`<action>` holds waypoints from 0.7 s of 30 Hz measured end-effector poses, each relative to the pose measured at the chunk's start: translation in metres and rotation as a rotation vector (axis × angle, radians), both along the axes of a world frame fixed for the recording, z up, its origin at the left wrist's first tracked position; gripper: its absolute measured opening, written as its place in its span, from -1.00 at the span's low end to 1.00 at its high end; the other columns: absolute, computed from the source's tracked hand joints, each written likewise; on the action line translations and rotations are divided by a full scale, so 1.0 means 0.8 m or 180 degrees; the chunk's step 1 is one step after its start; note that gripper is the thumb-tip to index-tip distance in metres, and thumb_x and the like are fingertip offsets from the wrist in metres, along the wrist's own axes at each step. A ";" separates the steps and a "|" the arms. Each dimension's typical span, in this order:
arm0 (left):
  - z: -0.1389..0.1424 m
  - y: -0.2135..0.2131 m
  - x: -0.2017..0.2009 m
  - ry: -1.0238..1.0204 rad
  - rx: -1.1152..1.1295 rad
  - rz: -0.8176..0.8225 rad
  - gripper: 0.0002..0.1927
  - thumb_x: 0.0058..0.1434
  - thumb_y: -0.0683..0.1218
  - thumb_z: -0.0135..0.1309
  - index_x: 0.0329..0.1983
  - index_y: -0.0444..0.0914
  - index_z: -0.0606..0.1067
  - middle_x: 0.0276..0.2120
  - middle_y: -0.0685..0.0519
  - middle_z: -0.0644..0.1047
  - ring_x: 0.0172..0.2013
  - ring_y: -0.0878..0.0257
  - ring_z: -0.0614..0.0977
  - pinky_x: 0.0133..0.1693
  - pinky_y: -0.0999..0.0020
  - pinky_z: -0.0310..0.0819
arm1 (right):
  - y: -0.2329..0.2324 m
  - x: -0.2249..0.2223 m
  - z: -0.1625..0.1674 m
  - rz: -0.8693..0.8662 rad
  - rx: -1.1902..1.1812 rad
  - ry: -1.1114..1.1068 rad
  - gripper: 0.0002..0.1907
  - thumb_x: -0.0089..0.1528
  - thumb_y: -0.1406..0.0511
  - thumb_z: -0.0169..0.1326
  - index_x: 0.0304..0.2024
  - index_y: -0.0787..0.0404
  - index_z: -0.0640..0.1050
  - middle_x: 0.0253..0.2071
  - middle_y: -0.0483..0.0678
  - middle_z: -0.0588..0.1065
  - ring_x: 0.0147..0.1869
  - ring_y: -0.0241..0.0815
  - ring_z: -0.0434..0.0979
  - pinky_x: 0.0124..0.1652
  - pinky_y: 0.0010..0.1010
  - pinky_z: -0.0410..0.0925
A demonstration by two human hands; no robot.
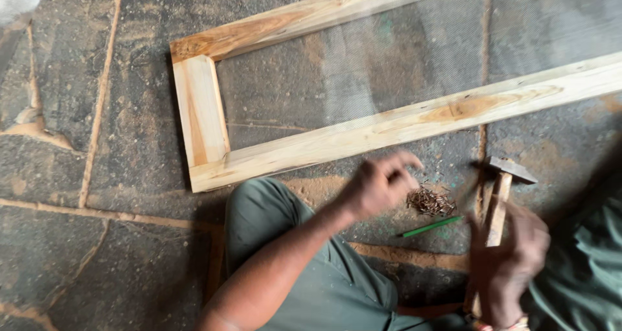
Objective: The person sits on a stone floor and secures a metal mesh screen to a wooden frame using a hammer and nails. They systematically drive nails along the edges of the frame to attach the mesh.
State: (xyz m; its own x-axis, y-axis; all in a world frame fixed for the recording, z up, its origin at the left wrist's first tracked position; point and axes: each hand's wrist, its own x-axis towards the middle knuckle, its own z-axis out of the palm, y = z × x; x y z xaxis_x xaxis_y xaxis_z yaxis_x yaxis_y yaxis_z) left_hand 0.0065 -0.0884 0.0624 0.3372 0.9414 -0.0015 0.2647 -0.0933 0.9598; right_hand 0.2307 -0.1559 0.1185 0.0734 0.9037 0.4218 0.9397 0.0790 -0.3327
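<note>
Right hand [508, 266] grips hammer [499, 204] — wooden handle, dark steel head.

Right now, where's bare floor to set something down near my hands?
Bare stone floor lies left of the knee, below the wooden frame. It is crowded between the left hand and hammer: nail pile, green pencil.

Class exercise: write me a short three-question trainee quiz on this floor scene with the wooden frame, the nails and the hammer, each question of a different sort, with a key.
1. True or false: the right hand holds the hammer by its wooden handle.
2. The left hand is beside which thing? A) pile of nails B) saw C) drill
3. What colour is the pencil on the stone floor?

Key: 1 true; 2 A; 3 green.
</note>
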 end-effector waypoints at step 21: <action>0.017 0.030 -0.301 0.3265 -0.0444 0.3525 0.04 0.25 0.58 0.01 0.18 -0.49 0.43 0.06 -0.51 0.48 0.09 -0.41 0.49 0.06 -0.17 0.38 | -0.011 -0.023 -0.023 -0.0188 -0.1892 0.2607 -0.74 0.23 0.37 0.19 -0.02 0.20 0.70 -0.37 -0.03 0.68 -0.28 -0.33 0.59 -0.28 -0.50 0.44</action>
